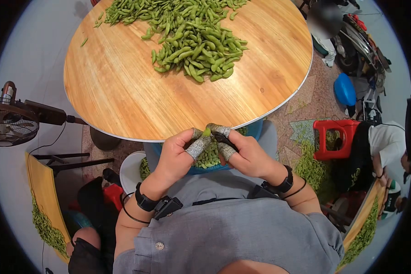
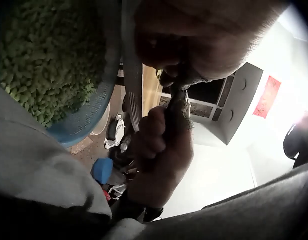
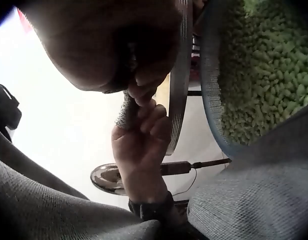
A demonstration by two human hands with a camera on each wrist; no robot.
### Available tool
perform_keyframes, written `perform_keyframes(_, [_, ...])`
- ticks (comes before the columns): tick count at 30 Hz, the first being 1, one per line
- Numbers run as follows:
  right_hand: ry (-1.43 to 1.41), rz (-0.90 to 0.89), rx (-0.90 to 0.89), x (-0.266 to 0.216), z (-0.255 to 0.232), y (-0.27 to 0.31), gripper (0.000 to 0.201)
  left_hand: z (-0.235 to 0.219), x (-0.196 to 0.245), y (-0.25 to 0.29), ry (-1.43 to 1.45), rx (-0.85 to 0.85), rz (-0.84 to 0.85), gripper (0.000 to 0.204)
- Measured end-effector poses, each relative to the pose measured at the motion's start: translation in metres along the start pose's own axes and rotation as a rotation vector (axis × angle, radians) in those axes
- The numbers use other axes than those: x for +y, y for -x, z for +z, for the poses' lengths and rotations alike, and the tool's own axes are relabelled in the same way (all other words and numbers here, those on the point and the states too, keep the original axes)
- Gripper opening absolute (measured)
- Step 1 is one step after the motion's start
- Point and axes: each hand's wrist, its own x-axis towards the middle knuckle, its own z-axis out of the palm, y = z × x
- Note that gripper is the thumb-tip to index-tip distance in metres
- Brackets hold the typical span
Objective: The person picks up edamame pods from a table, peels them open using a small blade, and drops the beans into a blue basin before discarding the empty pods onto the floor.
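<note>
one green pod (image 1: 207, 132), long axis toward table (image 1: 123, 91), clamped by left hand (image 1: 177, 154) fingers. right hand (image 1: 250, 154): fingers curled round dark tool (image 1: 226, 141).

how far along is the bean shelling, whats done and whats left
Done: the blue basket holds many apparently shelled beans. In hand: the left hand pinches a green pod; the right hand grips a dark object. Left: a large pile of pods lies on the table, so plenty seems left.

Seemingly a household room, with a round wooden table (image 1: 123, 91), fan (image 1: 13, 122) and stool (image 1: 321, 145).
</note>
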Motion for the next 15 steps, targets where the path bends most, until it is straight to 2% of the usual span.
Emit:
perform_keyframes(2, [-0.143,0.038,-0.028,-0.001,0.001,-0.001,0.053,-0.001,-0.004,0.000,-0.088,0.016,0.038,0.012])
perform_keyframes(4, [-0.196,0.013,-0.043,0.006,0.003,-0.003,0.054,-0.006,-0.007,0.001,-0.606,0.066,0.303,0.013])
perform_keyframes(6, [-0.250,-0.010,-0.056,0.009,0.004,-0.005,0.054,-0.009,-0.014,0.000,-0.666,0.054,0.329,0.016])
perform_keyframes(8, [-0.452,0.077,-0.118,0.008,0.006,-0.006,0.049,-0.009,-0.016,0.000,-0.727,0.040,0.358,0.019])
perform_keyframes(9, [-0.454,0.079,-0.116,0.009,0.005,-0.005,0.049,-0.006,-0.015,0.000,-0.515,0.022,0.294,0.017])
perform_keyframes(10, [-0.577,0.135,-0.159,0.010,0.005,-0.003,0.047,-0.004,-0.014,-0.001,-0.304,0.005,0.229,0.015])
perform_keyframes(11, [-0.700,0.191,-0.203,0.010,0.004,-0.003,0.045,-0.005,-0.012,-0.001,-0.305,0.002,0.229,0.015])
perform_keyframes(12, [-0.701,0.189,-0.200,0.010,0.002,-0.002,0.045,-0.009,-0.009,-0.001,-0.014,-0.069,-0.025,0.016])
perform_keyframes(13, [-0.832,0.242,-0.266,0.011,-0.001,-0.001,0.043,-0.011,-0.007,-0.001,0.277,-0.138,-0.280,0.018])
perform_keyframes(14, [-0.962,0.296,-0.333,0.011,-0.003,0.000,0.042,-0.012,-0.010,-0.002,0.275,-0.139,-0.281,0.018])
perform_keyframes(15, [-0.963,0.295,-0.332,0.013,-0.005,-0.001,0.042,-0.012,-0.015,-0.004,0.412,-0.158,-0.280,0.020])
